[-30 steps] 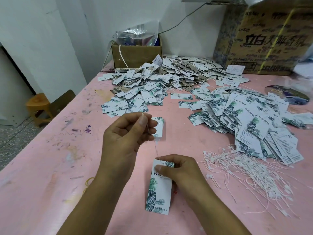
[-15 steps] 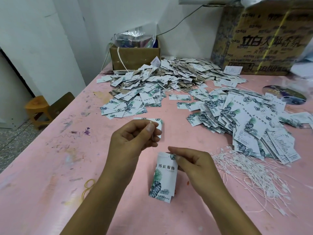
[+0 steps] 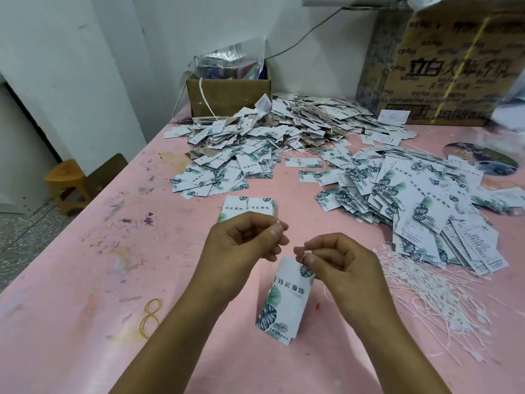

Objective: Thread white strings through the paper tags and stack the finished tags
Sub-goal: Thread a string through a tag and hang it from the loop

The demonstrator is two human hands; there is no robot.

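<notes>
With left hand [image 3: 241, 245] and right hand [image 3: 343, 265] now nearly touching above the pink paint-marked table [image 3: 85, 280]; a sec ago well apart, L drawing the thin white string [image 3: 307, 253] upward, R pinning the white leaf-printed paper tag [image 3: 284, 300] flat. Prob. meaning: string already through the hole, next the two ends to be joined into a loop.

L: thumb + forefinger clamped on one string end, tiny white tip poking out past the thumbnail, other fingers curled. R: same pinch on the other end, at its small white clasp, right by the tag's top corner. Tag lifted and tilted, hanging btwn both hands; lower edge on table or just off it, can't tell.

Rest, big to small: sprawling far heap of tags [image 3: 270, 132], some w/ strings showing, likely the finished lot; overlapping spread of leaf-print tags [image 3: 412, 200] at R, likely unthreaded stock; loose bundle of white strings [image 3: 434, 294] just beside R wrist; two flat tags [image 3: 247, 207] beyond L knuckles.
</notes>
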